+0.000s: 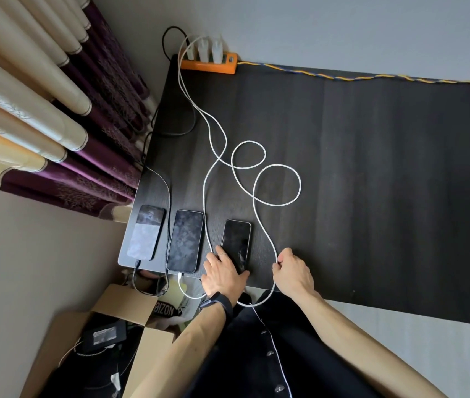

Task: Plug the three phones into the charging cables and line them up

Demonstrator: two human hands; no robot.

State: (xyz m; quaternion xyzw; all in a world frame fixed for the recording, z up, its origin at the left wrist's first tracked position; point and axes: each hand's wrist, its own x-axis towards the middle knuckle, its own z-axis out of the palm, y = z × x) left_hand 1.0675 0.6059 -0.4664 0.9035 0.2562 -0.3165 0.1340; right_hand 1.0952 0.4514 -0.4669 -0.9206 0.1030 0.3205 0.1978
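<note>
Now three phones near the front edge of the dark table (371, 168). Left phone (145, 232) and middle phone (185, 241) side by side, each with a cable in. Right phone (236, 242) a bit apart, under the left hand (222, 275), fingers flat on it. Right hand (292, 271) pinched shut on the white cable (276, 196).

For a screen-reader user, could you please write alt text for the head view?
A person's left hand rests on the third phone while the right hand pinches a white cable. Two other phones lie plugged in on the dark desk.
</note>
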